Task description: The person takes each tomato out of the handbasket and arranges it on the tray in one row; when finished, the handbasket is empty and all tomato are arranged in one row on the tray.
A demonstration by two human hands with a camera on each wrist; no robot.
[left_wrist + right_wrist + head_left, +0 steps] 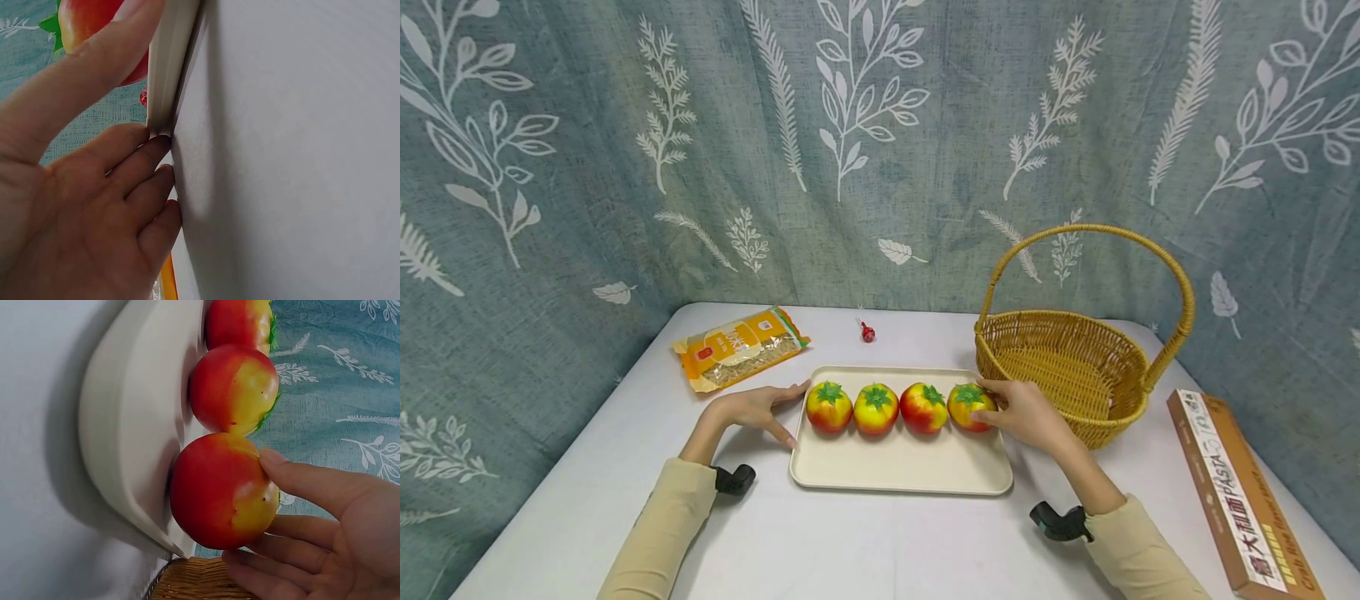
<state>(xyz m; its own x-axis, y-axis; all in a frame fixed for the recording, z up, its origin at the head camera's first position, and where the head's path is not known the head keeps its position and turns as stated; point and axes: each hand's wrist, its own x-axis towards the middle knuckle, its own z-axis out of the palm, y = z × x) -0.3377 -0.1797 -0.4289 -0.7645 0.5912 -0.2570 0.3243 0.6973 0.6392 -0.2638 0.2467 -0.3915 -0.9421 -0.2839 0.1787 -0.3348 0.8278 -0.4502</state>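
Observation:
A cream rectangular tray (901,468) lies on the table with several red-and-yellow tomatoes (876,410) in a row along its far half, each topped with green leaves. My left hand (752,413) is at the tray's left end, fingers fairly straight; in the left wrist view the fingertips (164,147) meet the tray's edge and the tabletop. My right hand (1026,412) holds the rightmost tomato (219,490) from its right side. The thumb (300,478) presses the upper part and the other fingers reach around behind, partly hidden. That tomato rests on the tray.
A wicker basket (1060,333) with a tall handle stands right of the tray. A long pasta box (1243,492) lies at the right edge. At the back left are an orange-and-clear food packet (741,348) and a small red wrapped lollipop (867,332).

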